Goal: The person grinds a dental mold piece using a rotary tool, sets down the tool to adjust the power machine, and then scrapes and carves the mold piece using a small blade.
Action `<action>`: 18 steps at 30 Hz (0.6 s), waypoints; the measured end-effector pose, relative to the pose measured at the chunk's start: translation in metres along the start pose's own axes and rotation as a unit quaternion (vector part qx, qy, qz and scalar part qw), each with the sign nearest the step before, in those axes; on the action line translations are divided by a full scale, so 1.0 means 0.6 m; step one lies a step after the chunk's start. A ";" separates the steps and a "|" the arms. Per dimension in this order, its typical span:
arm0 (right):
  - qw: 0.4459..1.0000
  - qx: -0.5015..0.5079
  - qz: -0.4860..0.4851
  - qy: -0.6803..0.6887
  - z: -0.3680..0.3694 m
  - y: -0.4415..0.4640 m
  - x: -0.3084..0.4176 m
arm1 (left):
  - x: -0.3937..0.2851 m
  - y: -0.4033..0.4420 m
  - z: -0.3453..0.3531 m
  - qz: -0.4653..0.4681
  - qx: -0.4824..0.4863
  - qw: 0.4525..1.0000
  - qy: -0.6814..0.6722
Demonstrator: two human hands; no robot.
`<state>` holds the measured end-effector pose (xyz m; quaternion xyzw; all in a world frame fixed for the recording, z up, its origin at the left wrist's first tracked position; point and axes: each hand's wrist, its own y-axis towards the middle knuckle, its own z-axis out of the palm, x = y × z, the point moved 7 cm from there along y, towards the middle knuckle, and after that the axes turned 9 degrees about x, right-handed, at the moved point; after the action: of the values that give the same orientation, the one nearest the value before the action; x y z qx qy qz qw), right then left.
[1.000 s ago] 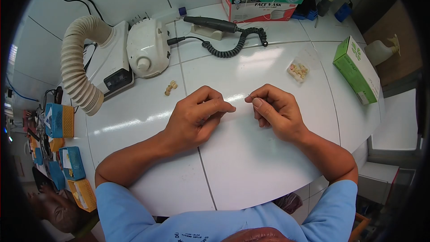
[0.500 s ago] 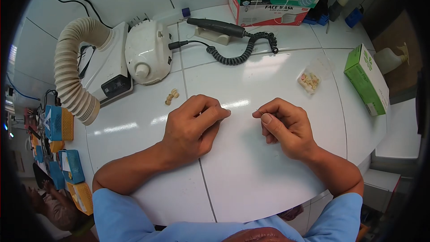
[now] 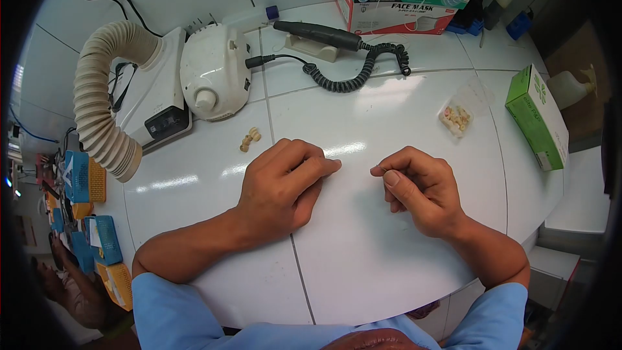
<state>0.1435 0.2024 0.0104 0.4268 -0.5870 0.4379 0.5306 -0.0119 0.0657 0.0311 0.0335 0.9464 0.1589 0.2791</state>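
Note:
My left hand (image 3: 280,185) rests on the white table (image 3: 363,266) with its fingers curled in and its thumb pressed against the index finger. Whatever it may hold is hidden. Just beyond its knuckles lie several small cream-coloured pieces (image 3: 249,139) in a short cluster. Across a gap, my right hand (image 3: 421,188) is half closed, thumb and index finger pinched together. Something thin and tiny may show at that fingertip, too small to name. Farther off to the right is a small clear plastic bag (image 3: 456,120) of cream and pinkish pieces.
A black rotary handpiece (image 3: 317,35) lies on its cradle, its coiled cord joined to a white control unit (image 3: 214,78). A ribbed suction hose (image 3: 97,91) arches at left. Mask boxes (image 3: 402,14) and a green box (image 3: 536,118) stand behind. Another person (image 3: 81,291) is at far left.
The view has shifted slightly, so most things sit a little to the right. Both hands keep nearly the same pose. At far left the other person's arm has moved.

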 end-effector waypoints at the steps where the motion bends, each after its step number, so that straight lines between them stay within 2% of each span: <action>1: 1.000 0.000 0.000 -0.001 0.000 0.000 0.000 | -0.002 -0.001 -0.005 0.000 -0.022 1.000 -0.017; 5: 1.000 -0.003 -0.007 -0.010 0.002 0.000 0.001 | -0.005 0.001 -0.008 0.010 -0.023 1.000 0.003; 8: 1.000 0.005 -0.002 -0.019 0.002 0.000 -0.001 | 0.006 0.003 0.008 -0.016 0.024 0.999 0.013; 11: 0.998 0.006 -0.027 -0.057 0.006 0.000 0.001 | -0.004 0.001 -0.003 -0.018 0.014 0.999 -0.034; 13: 0.996 0.008 -0.040 -0.083 0.009 -0.001 -0.001 | -0.004 -0.001 -0.002 -0.040 0.029 0.975 -0.216; 14: 0.993 0.009 -0.053 -0.108 0.011 -0.002 0.001 | -0.003 -0.004 0.002 -0.041 0.029 0.975 -0.216; 16: 0.991 0.006 -0.058 -0.118 0.016 -0.003 0.006 | 0.018 -0.016 0.037 -0.127 0.083 0.902 -0.404; 17: 0.990 0.003 -0.064 -0.130 0.018 -0.003 0.008 | 0.017 -0.015 0.034 -0.128 0.082 0.902 -0.405; 18: 0.990 0.003 -0.064 -0.129 0.020 -0.003 0.006 | 0.018 -0.014 0.036 -0.156 0.097 0.878 -0.441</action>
<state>0.1421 0.1901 0.0137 0.5175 -0.6208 0.3462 0.4764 -0.0094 0.0657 0.0056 -0.0213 0.7288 -0.0107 0.6843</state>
